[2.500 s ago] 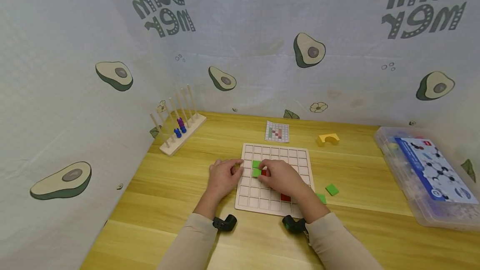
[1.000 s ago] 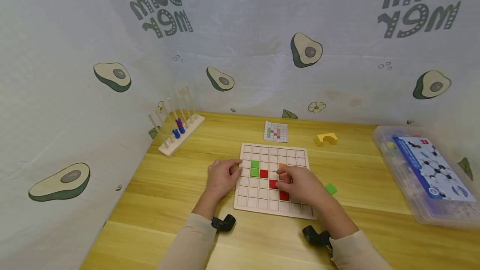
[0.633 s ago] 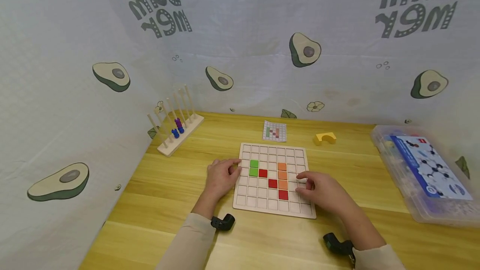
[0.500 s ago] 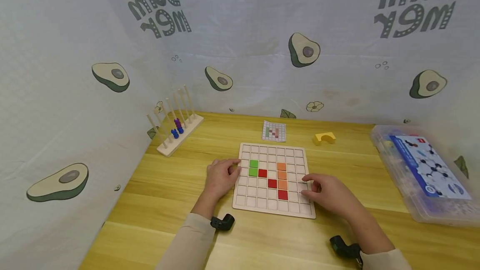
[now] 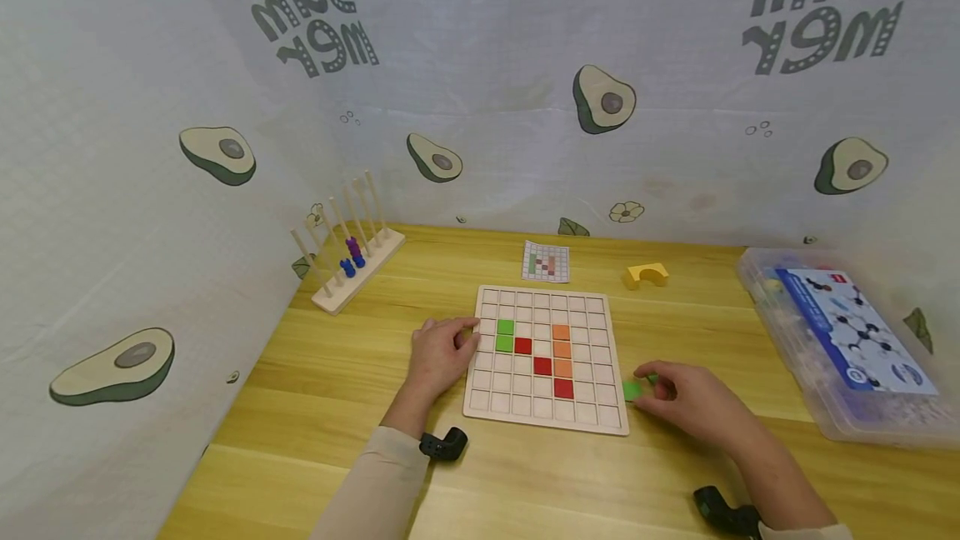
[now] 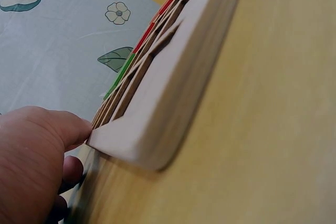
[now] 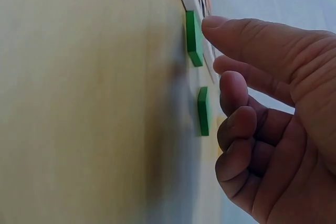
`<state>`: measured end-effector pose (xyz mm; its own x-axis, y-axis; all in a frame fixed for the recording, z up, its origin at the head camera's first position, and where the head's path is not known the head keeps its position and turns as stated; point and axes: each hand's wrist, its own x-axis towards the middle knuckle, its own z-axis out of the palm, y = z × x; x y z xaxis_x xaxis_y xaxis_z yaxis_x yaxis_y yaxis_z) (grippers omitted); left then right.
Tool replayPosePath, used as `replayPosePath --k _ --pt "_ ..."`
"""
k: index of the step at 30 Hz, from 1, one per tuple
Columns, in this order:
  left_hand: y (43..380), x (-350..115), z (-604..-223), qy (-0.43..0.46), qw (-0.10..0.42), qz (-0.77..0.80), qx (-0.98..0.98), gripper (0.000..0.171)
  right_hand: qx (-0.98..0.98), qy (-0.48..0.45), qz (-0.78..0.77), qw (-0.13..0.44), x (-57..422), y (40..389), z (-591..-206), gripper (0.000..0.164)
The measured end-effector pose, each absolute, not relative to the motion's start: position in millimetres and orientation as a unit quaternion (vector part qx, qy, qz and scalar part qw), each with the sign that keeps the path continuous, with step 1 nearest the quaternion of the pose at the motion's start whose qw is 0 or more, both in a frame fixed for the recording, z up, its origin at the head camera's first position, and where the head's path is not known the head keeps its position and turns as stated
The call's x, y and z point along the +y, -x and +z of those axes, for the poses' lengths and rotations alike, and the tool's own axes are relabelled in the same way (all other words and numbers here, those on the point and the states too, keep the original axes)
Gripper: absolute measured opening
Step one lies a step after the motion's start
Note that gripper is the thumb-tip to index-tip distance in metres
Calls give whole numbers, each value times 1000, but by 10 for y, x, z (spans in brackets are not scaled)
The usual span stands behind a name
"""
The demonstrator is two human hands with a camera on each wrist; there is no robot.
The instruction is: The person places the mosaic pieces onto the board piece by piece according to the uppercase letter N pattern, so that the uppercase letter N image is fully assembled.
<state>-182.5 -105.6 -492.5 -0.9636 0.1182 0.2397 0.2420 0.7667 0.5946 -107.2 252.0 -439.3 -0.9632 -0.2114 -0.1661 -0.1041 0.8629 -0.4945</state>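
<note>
A wooden grid board (image 5: pixel 498 398) lies on the table, with two green tiles (image 5: pixel 505 336), three red tiles (image 5: pixel 542 366) and three orange tiles (image 5: pixel 562 350) in its squares. At the board's left edge, my left hand (image 5: pixel 438 352) touches the rim with thumb and index finger; the left wrist view shows the thumb (image 6: pixel 73 127) against the board's corner. My right hand (image 5: pixel 693 398) hovers just right of the board, thumb and index finger apart, over two loose green tiles. One loose tile (image 7: pixel 194 39) is close to the thumb, the other tile (image 7: pixel 203 111) lies beside it. Nothing is held there.
Behind the board lies a printed pattern card (image 5: pixel 546 262). A yellow arch block (image 5: pixel 646 275) stands to its right. At the far left is a peg rack (image 5: pixel 358 273) with blue and purple pieces. A clear plastic box (image 5: pixel 795 390) sits at the right.
My right hand has left the green tiles on the board and moved right, past the orange column, to the loose green tiles. My left hand stays at the board's edge.
</note>
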Motion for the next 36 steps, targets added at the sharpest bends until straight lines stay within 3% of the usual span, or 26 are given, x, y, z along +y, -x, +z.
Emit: replayPosePath --k 28,36 --pt "1829 -1052 -4920 96 90 -333 -934 27 965 65 -225 121 2584 1099 -4410 29" --pt "1825 -1056 -4928 91 83 -334 -935 27 968 88 -220 89 2445 1133 -4307 27"
